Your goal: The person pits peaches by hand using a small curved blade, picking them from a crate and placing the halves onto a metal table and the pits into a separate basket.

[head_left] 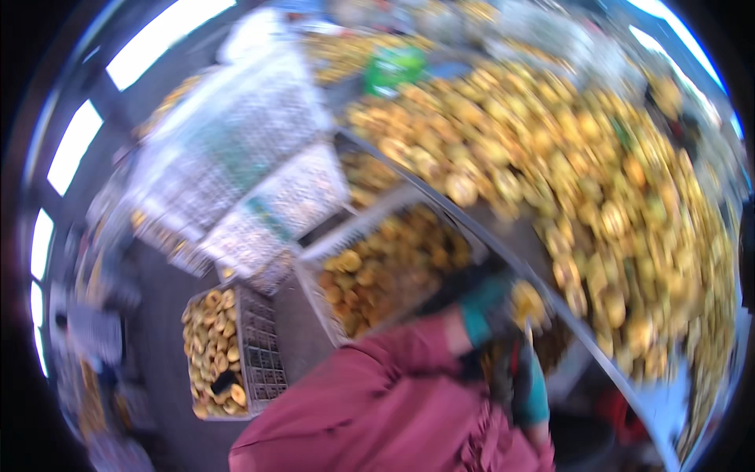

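Left grip [495, 305] pinching rounded golden-yellow fruit [529, 304], blurred; right grip [520, 381] cannot tell

Yellow-orange round pieces [605, 224], maroon sleeve [338, 385], teal cuffs [475, 316], white crates [236, 141], green bag [391, 69]

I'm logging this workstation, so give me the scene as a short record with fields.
Left hand: beside a yellow piece; grip blurred
Right hand: below that piece; grip unclear
Cuffs: teal
Table: heap of yellow pieces
Nearest crate: yellow pieces inside
Left crate: yellow pieces, dark object on top
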{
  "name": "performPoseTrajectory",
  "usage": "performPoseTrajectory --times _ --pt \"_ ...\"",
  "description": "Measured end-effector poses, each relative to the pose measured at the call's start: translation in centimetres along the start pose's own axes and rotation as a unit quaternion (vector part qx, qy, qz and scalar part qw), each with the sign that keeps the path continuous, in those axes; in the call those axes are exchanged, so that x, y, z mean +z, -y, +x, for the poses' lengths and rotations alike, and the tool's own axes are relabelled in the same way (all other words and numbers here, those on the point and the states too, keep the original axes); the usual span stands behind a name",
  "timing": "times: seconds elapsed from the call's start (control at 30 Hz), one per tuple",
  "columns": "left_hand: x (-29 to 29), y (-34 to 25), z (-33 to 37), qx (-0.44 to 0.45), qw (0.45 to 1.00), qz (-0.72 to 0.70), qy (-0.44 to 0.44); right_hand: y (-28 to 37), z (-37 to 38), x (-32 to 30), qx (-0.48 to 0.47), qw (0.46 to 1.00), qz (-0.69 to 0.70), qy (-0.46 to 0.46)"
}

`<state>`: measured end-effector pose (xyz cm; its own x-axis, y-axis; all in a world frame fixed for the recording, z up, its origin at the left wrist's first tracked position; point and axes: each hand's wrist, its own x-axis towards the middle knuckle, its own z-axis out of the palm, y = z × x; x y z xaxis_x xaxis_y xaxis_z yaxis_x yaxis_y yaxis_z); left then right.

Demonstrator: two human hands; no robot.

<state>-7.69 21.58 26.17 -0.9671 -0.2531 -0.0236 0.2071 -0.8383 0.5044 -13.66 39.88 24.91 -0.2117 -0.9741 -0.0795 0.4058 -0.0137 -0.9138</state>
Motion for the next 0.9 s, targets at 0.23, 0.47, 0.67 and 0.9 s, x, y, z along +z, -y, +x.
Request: performPoseTrajectory --times 0.23,0.47,0.67,0.9 --pt "-6.7 -9.1 -3.9 0.253 0.69 0.643 -0.216 -1.8 -0.4 -2.8 0.122 0.905 0.406 -0.021" --pt "-10.3 -5.7 14.4 0.134 0.747 0.629 -0.169 -4.2 -0.6 -1.4 0.122 0.938 0.283 -0.157" --pt "-11.6 0.0 21.3 0.13 0.82 0.531 -0.169 -3.1 -3.3 -3.2 0.027 0.981 0.011 -0.193" --pt "-6.1 -2.6 13.7 0.028 0.994 0.033 -0.105 -3.1 -1.8 -5.4 -0.041 0.992 -0.061 -0.104"
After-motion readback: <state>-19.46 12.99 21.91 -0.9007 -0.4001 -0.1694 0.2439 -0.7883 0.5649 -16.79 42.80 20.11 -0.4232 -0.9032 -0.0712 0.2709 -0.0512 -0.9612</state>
